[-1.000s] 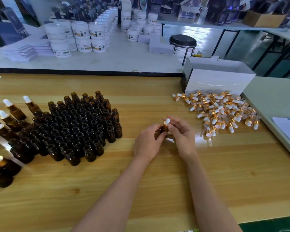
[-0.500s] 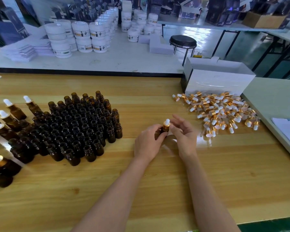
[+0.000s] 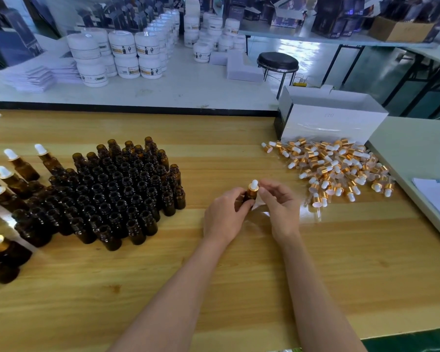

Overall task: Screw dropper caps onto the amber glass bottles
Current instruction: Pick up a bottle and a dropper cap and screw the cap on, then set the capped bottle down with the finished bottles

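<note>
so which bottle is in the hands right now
The capped bottle gripped by the left hand, right hand at its dropper cap; others stand untouched leftward.

The left hand (image 3: 224,215) and right hand (image 3: 281,209) are bare. The left forearm (image 3: 178,288) and right forearm (image 3: 313,288) are slender and uncovered down to the frame edge at 6 o'clock.

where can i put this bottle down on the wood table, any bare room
Bare wood runs all along the near edge of the wooden table. A second free strip lies between the open bottles and the dropper cap pile, back to the far edge. The left edge is crowded with capped bottles.
</note>
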